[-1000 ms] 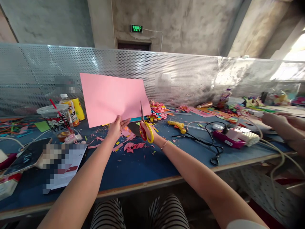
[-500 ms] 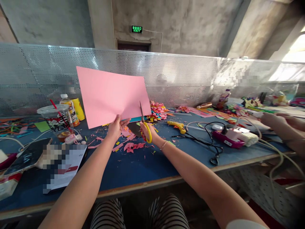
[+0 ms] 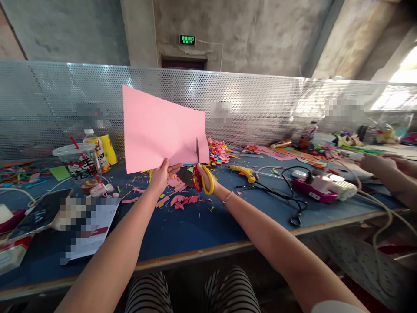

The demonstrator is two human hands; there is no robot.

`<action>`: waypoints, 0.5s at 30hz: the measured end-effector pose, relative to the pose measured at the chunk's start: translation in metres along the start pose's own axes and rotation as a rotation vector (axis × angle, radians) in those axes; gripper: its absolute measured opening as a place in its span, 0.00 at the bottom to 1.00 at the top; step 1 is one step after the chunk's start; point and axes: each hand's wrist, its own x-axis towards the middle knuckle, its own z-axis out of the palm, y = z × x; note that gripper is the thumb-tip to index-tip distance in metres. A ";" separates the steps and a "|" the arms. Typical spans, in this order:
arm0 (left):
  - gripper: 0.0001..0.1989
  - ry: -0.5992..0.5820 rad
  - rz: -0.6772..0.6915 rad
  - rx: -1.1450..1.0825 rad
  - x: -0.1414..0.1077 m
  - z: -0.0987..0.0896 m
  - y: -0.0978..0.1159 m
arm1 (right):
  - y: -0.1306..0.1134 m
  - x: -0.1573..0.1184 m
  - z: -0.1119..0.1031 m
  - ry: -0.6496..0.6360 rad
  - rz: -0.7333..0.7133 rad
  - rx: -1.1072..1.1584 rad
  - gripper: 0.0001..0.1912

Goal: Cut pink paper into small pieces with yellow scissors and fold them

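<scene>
A large pink paper sheet (image 3: pixel 163 130) is held up above the blue table (image 3: pixel 195 230), its lower edge pinched by my left hand (image 3: pixel 160 177) with the thumb on the near side. My right hand (image 3: pixel 208 180) grips scissors (image 3: pixel 207 179) with red and yellow handles. Their dark blades point up in front of the sheet's lower right part; whether they touch it I cannot tell. Under my hands lie pink paper scraps (image 3: pixel 184 201). A pile of folded pink and colourful paper pieces (image 3: pixel 219 152) sits just behind the sheet's right edge.
At left stand a plastic cup (image 3: pixel 80 167), a bottle (image 3: pixel 97 150) and a phone (image 3: pixel 42 213). To the right lie a yellow tool (image 3: pixel 243 172), black cables (image 3: pixel 283 198) and a magenta power strip (image 3: pixel 314 191). Another person's hands (image 3: pixel 381 167) are at far right. A perforated screen (image 3: pixel 260 108) runs behind.
The pink sheet has shifted right and turned, its left edge now more upright. My right hand and the scissors have moved slightly right, and both handle loops now show more clearly.
</scene>
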 end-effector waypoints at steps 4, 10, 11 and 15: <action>0.07 -0.003 0.014 0.023 -0.005 0.005 0.002 | -0.002 -0.001 0.001 0.014 -0.014 -0.004 0.25; 0.09 -0.025 0.042 0.051 -0.006 0.005 0.002 | -0.003 -0.002 0.005 0.079 -0.043 -0.112 0.26; 0.09 -0.030 0.042 0.056 -0.006 0.005 0.002 | -0.004 -0.002 0.005 0.096 -0.034 -0.135 0.26; 0.10 -0.042 0.045 0.071 -0.005 0.003 0.001 | -0.005 -0.004 0.005 0.137 -0.007 -0.206 0.26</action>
